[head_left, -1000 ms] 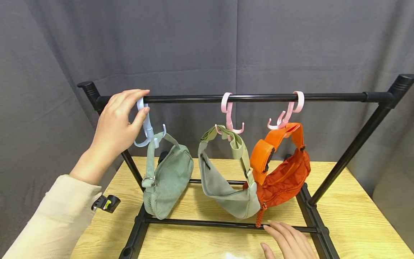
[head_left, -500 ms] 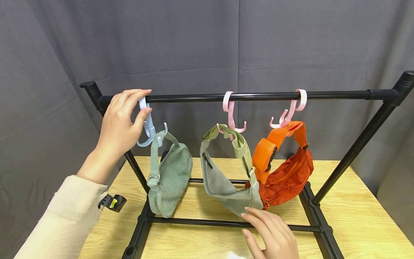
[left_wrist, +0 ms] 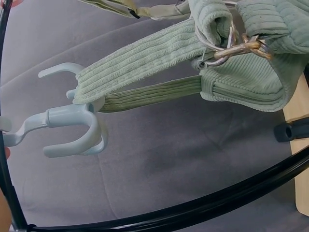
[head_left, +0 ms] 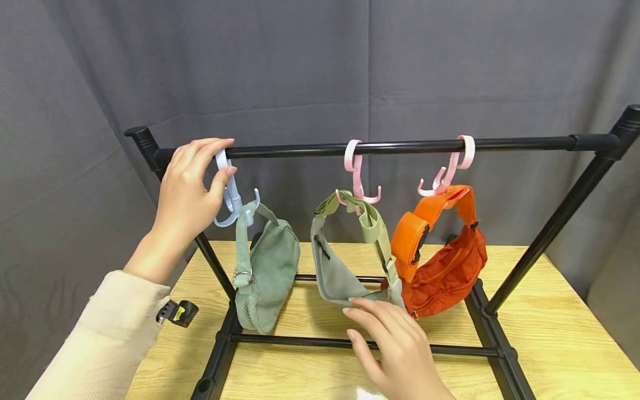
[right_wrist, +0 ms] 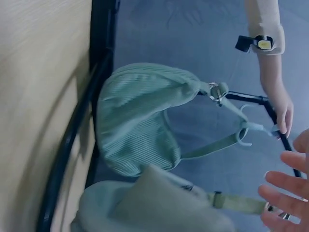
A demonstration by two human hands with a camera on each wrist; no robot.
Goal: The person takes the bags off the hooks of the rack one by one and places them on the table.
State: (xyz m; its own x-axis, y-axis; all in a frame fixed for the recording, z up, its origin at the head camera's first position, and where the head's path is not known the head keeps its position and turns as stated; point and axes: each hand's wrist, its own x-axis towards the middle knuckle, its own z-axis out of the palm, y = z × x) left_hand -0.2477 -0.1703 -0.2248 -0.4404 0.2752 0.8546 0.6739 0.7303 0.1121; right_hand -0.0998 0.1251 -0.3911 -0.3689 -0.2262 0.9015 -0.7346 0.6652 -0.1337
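So the big change is the right hand (head_left: 392,339). A second ago it's down at the bottom edge under the orange bag (head_left: 445,280), only partly in view; now it's come up and over to the left, right in front of the grey-green bag (head_left: 340,272). Its fingers are loosely spread and it isn't holding anything. From the head view the fingertips overlap the bag's lower edge, but I honestly can't tell if they're touching it.

The left hand (head_left: 187,186) has hardly budged: it's still up at the left end of the black top bar (head_left: 290,150), fingers over the bar and thumb against the pale blue hook (head_left: 231,195), pinching it near the top. The two hands are well apart.

The bags are on the same hooks as before. The green corduroy bag (head_left: 270,272) hangs by its strap from one prong of the blue hook, and the left wrist view gets a nice close look at its metal ring (left_wrist: 244,48). The grey-green one hangs off the middle pink hook (head_left: 357,180), and the orange one off the right-hand pink hook (head_left: 452,166), just beside it.
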